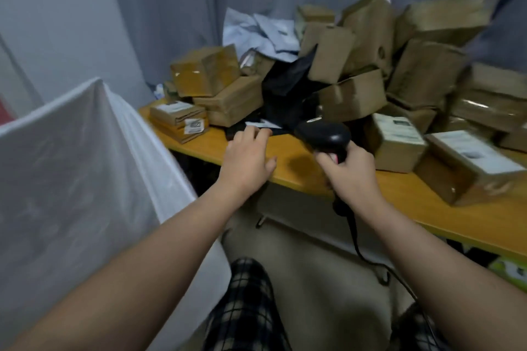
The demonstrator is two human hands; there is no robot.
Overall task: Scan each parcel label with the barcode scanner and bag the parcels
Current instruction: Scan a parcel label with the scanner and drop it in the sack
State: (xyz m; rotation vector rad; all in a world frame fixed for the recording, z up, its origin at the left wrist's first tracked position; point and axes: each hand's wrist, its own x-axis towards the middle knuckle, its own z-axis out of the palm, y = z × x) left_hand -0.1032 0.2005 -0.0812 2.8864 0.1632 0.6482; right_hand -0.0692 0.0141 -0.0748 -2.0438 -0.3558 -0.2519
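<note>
Reaching with the open, empty left hand point(247, 156) toward the black parcel point(281, 100) near the worktop's point(296, 165) front edge, gripping the barcode scanner point(325, 134) in the right hand point(352, 172), probably needing its label turned up before scanning.

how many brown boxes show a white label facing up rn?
4. Flat brown cardboard box at the table's left end, another beneath it, and two brown cardboard boxes right of the black barcode scanner: and. The pile may hide more.
</note>
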